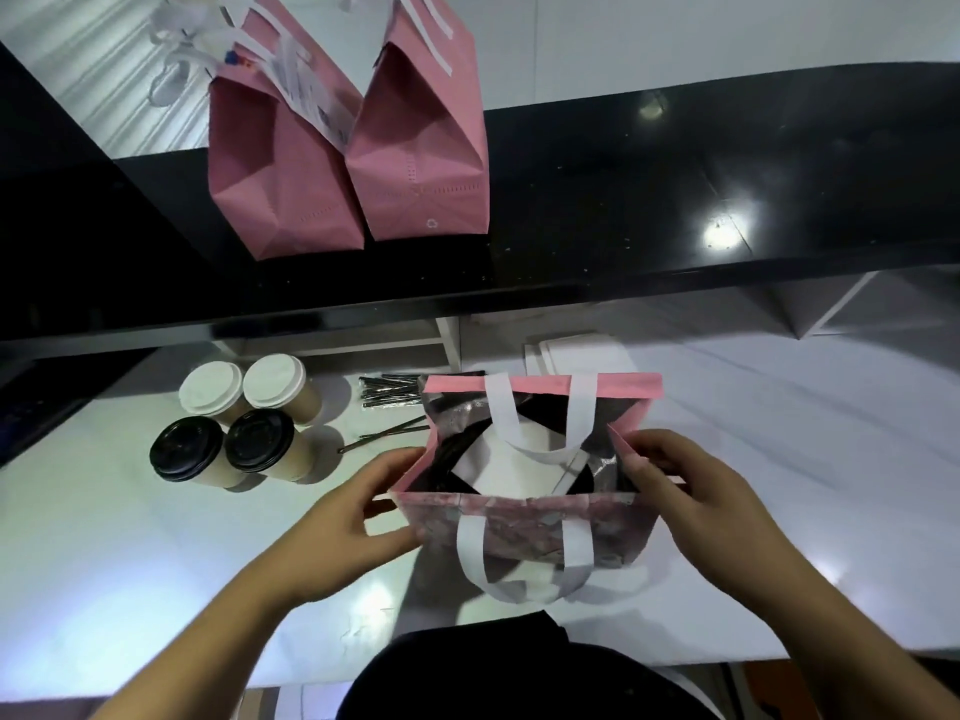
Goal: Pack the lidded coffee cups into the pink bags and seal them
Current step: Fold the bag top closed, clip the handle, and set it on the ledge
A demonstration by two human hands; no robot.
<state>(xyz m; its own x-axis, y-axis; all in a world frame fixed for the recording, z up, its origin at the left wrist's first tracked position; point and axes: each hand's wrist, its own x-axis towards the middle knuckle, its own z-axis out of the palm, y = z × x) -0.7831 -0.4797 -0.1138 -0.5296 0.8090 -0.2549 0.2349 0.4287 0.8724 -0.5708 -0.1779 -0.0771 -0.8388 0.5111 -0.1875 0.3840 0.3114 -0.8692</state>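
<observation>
Both hands pinch the open pink bag (524,506) by its side folds: left hand (363,506) on one, right hand (691,491) opposite; foil lining glints inside. Four lidded paper cups (239,423) stand nearby on the glossy white counter (130,589).

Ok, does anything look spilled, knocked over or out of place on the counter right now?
Nothing spilled: all four cups stand upright with lids on. Only oddity: one loose straw lies askew between the straw pile and the open bag.

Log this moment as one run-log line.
stage: opening bag | left hand: grips left rim of open pink foil-lined bag | right hand: pinches right rim | four lidded paper cups: unpacked, on table
</observation>
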